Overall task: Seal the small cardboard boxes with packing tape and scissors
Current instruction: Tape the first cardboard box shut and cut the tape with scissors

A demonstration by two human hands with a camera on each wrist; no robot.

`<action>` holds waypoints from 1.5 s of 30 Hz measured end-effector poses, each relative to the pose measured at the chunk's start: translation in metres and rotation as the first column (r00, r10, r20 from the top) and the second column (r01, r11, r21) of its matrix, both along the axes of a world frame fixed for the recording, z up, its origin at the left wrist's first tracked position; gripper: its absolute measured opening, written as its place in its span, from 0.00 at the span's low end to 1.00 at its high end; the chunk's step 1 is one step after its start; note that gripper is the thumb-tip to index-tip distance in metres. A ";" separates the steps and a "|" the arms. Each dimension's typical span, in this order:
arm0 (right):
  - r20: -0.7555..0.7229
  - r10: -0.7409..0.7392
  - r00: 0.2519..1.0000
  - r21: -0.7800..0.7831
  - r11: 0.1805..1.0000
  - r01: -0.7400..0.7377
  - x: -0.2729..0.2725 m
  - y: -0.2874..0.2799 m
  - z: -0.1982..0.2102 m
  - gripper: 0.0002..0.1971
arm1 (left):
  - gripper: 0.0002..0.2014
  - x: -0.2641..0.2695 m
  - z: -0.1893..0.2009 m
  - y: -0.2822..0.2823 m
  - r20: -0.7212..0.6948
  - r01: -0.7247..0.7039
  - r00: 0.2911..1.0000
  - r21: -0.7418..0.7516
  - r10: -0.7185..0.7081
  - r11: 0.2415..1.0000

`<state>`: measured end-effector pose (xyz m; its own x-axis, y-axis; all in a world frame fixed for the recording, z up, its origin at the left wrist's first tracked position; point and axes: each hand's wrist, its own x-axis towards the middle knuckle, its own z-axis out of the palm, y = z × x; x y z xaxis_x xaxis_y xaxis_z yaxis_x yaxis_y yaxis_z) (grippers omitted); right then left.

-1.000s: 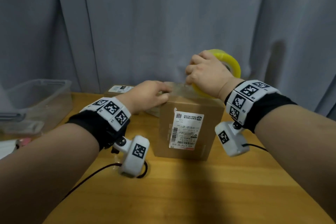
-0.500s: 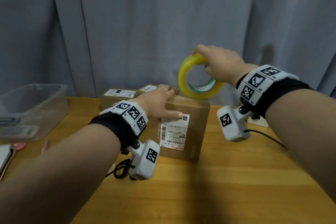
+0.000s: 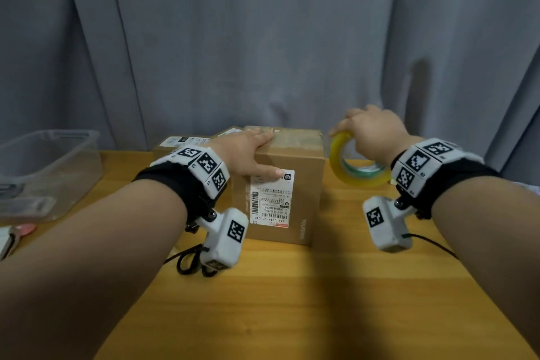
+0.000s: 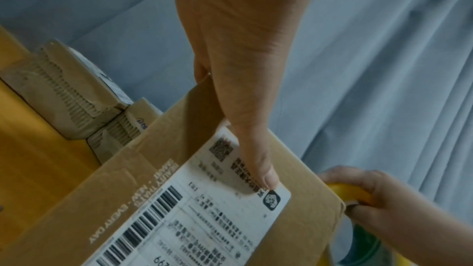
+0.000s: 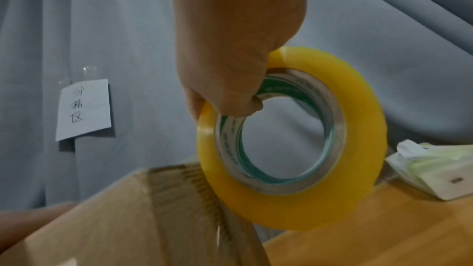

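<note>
My left hand (image 3: 245, 152) lies flat, steadying the cardboard box (image 3: 280, 184) on the wooden surface (image 3: 292, 301), while my right hand (image 3: 371, 131) grips the yellow tape roll (image 3: 355, 168) just beside its right edge; a hard pull could wrinkle the strip or tug the box sideways

Brown cardboard box (image 3: 287, 184) upright on wooden table, flaps closed, white shipping label (image 3: 271, 199) on near face; two smaller boxes (image 3: 181, 145) just behind. Yellow packing tape roll (image 3: 358, 166) held beside its right edge, off the table
</note>
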<state>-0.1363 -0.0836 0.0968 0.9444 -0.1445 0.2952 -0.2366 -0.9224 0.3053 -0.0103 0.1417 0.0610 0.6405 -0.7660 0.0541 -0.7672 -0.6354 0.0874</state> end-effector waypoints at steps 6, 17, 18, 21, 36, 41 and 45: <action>0.028 0.002 1.000 0.071 0.997 -0.004 0.004 0.003 -0.022 0.32 | 0.51 -0.013 0.012 -0.020 0.069 -0.026 0.998 0.155 0.016 0.988; 0.122 -0.003 0.993 0.183 0.983 -0.019 0.000 -0.001 -0.044 0.31 | 0.53 -0.018 0.008 -0.051 -0.021 0.022 1.000 0.109 -0.020 0.994; 0.153 -0.010 0.988 0.244 0.969 -0.028 0.001 -0.004 -0.049 0.33 | 0.52 -0.013 0.008 -0.044 -0.023 -0.018 1.000 0.104 0.021 0.994; 0.345 -0.089 0.934 0.465 0.881 -0.087 0.000 -0.010 -0.065 0.30 | 0.52 -0.007 0.005 -0.028 -0.057 -0.055 0.997 0.033 0.057 0.998; 0.563 0.034 0.826 0.223 0.956 -0.191 0.003 0.025 0.041 0.19 | 0.45 -0.037 -0.023 -0.015 -0.566 -0.160 0.804 -0.502 -0.183 0.850; 0.332 0.231 0.915 0.073 0.960 -0.269 0.026 0.065 0.029 0.20 | 0.28 -0.040 -0.026 -0.014 -0.630 -0.191 0.725 -0.570 -0.277 0.799; 0.211 0.339 0.917 0.067 0.931 -0.360 0.045 0.089 0.012 0.25 | 0.35 -0.020 -0.043 0.005 -0.732 -0.246 0.644 -0.476 -0.225 0.844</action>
